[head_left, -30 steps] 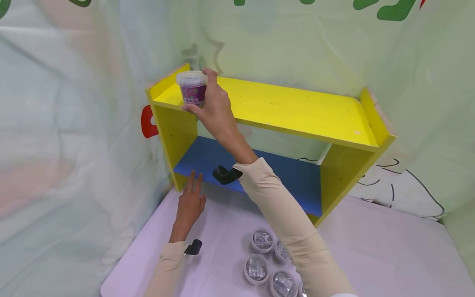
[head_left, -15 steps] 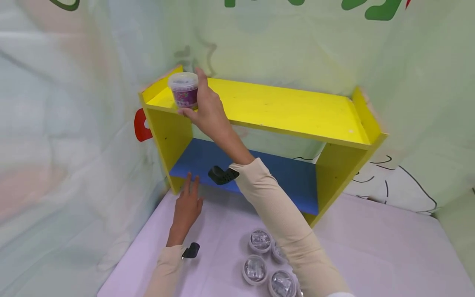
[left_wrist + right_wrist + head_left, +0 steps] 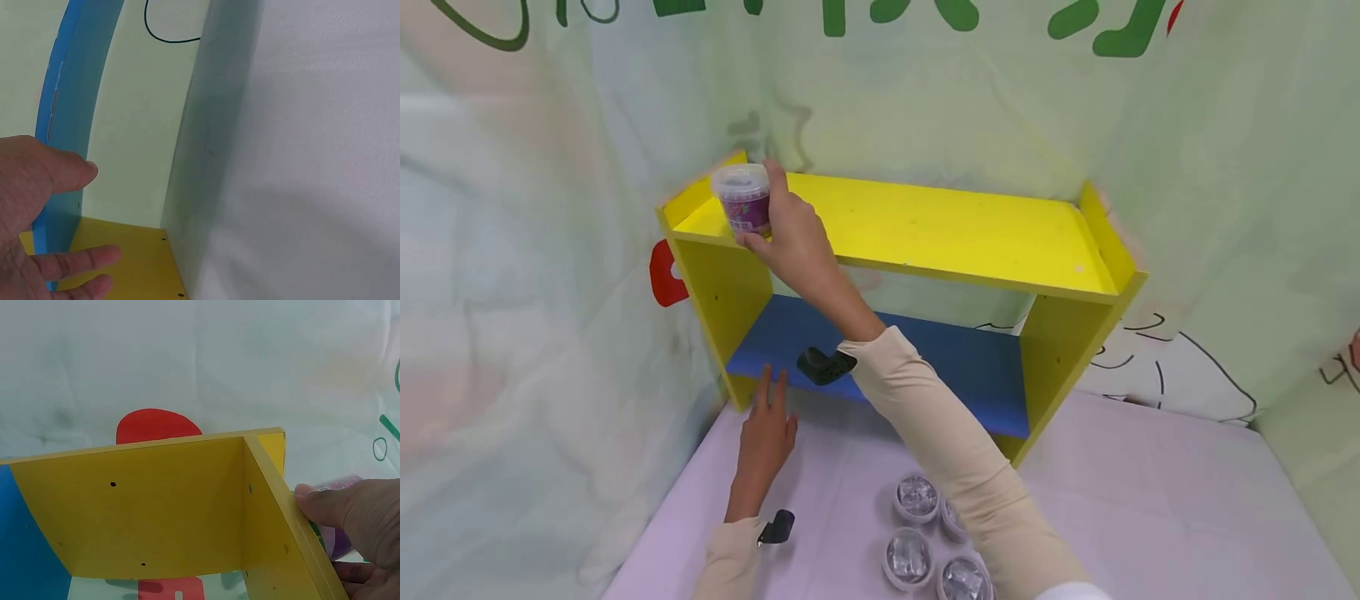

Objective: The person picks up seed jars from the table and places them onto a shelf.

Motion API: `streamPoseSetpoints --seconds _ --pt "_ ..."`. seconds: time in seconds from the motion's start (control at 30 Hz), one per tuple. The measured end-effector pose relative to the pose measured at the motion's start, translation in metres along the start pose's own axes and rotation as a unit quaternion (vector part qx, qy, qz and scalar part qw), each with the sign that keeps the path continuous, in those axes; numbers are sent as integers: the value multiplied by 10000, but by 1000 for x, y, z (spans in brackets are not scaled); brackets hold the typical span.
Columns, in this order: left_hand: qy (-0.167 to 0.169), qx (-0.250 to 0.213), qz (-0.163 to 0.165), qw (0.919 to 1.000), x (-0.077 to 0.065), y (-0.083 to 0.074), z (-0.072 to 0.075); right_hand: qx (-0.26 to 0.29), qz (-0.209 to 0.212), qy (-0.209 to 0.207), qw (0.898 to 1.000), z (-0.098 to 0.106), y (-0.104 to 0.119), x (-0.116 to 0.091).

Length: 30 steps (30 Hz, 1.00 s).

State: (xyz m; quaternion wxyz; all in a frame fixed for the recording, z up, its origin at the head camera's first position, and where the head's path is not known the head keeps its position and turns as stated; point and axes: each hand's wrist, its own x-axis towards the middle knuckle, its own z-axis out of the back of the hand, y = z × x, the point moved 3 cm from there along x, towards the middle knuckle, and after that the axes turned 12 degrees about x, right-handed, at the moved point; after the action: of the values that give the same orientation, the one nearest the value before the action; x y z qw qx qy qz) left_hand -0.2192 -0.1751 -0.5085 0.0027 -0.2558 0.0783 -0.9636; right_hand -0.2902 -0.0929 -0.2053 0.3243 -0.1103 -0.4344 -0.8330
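Note:
In the head view my right hand grips a round clear plastic tub with a purple label and a clear lid. The tub is upright at the left end of the yellow top board of a small shelf unit. Whether its base touches the board cannot be told. From the right wrist, the thumb lies by the board's edge, and the tub is partly hidden behind the hand. Lower down, my left hand has its fingers extended at the front edge of the blue lower shelf.
Several similar lidded tubs with silvery contents stand on the white-covered table in front of the unit, some partly behind the right sleeve. A printed cloth wall hangs close on the left and behind.
The view has shifted, so the shelf unit sits further left and lower. Against the shelf, the held tub has come slightly closer to the left end panel. The left hand stays at the blue shelf.

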Motion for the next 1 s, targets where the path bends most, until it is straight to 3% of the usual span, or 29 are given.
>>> streamPoseSetpoints --seconds 0.37,0.67,0.8,1.0 --pt "-156 -23 -69 9999 0 0 0 -844 60 -81 9964 -7 7 4" --pt "-52 -52 128 9999 -1 9 4 -636 274 92 9976 -12 14 7" --pt "-26 17 149 9999 -3 12 5 -740 181 43 9971 -17 17 8" --pt "107 -5 224 9997 -5 13 6 -1369 -70 -189 9904 -23 20 8"
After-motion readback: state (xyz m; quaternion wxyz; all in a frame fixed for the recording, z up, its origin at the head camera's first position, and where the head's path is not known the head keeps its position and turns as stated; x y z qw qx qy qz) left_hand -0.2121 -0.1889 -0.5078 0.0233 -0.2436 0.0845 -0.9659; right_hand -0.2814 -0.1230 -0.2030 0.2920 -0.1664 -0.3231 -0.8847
